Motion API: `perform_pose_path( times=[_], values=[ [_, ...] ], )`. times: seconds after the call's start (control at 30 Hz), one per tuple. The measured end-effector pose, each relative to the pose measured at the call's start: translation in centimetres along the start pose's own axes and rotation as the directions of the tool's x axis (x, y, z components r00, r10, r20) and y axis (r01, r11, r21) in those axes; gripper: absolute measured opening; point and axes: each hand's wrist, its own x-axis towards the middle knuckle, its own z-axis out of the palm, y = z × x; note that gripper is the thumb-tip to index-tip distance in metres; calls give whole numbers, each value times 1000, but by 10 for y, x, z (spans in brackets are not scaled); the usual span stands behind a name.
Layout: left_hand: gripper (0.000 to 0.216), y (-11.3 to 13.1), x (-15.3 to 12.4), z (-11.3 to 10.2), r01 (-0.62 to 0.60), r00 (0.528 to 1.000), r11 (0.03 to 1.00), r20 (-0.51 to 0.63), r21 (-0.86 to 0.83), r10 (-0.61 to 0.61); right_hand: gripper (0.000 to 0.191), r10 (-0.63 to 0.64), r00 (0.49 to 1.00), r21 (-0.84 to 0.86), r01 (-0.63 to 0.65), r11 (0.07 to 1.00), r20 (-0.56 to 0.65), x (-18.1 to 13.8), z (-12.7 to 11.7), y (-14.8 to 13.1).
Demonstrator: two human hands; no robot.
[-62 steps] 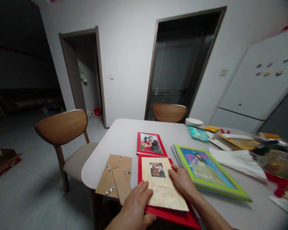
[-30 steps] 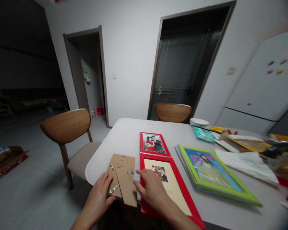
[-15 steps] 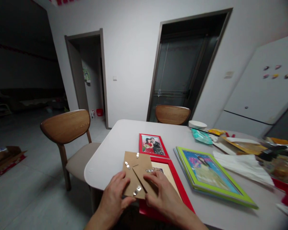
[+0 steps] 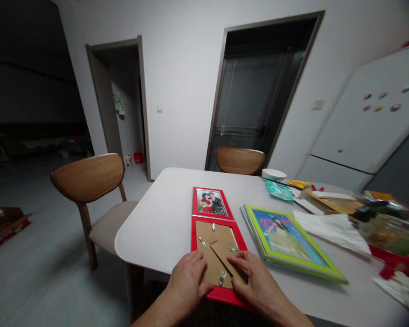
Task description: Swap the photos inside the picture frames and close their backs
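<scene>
A brown picture-frame backing board (image 4: 214,263) with metal turn clips and a diagonal slit lies over the opening of a red picture frame (image 4: 240,237), slightly askew, with a light strip showing at its upper right. My left hand (image 4: 187,278) has its fingers and thumb along the board's left and lower-left edge. On the other side, my right hand (image 4: 255,279) grips the board by its right edge, thumb near the slit's lower end. Just beyond, touching or nearly touching the frame, lies a second red frame (image 4: 209,203) with a photo of a couple.
Right of my hands, a green picture frame (image 4: 293,243) rests on other flat pieces. White paper (image 4: 327,229), a teal packet (image 4: 278,190), a white bowl (image 4: 274,175) and clutter cover the table's right side. A wooden chair (image 4: 88,177) stands left.
Both hands have lowered the backing board rightward onto the nearer red frame, where it was held above and left of it before. The camera view has shifted slightly.
</scene>
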Motion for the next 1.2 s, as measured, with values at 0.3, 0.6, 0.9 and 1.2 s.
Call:
perform_pose_path(
  times=[0.3, 0.6, 0.9, 1.2],
  values=[
    [37, 2, 0, -1, -18, 999, 999, 33, 38, 17, 40, 43, 999, -68, -44, 997, -13, -4, -9, -3],
    [63, -2, 3, 2, -58, 996, 996, 75, 69, 53, 36, -15, 995, -165, -1, 986, -97, 2, 12, -3],
    [59, -5, 12, 0, -147, 988, 981, 69, 123, 139, 32, 11, 990, -269, -49, 962, -142, 26, -1, 18],
    [66, -4, 10, 0, -98, 993, 991, 73, 95, 91, 33, -11, 995, -292, -18, 956, -96, 36, 6, 25]
  ],
)
